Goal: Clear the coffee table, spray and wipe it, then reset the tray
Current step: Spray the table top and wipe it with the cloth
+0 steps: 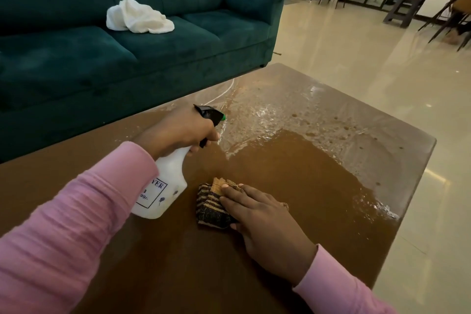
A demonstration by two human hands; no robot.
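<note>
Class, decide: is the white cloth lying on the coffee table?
No, the white cloth lies on the green sofa, off the coffee table.

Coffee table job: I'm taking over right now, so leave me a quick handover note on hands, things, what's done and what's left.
Left hand grips the spray bottle, nozzle pointing at the table's far side.
Right hand lies flat on the folded striped cloth, on the near part of the coffee table.
White cloth lies on the sofa; the tray is not in view.
Done: clearing, as far as shows; the far part is wet with spray.
Left: wipe the wet area, then reset the tray.
</note>
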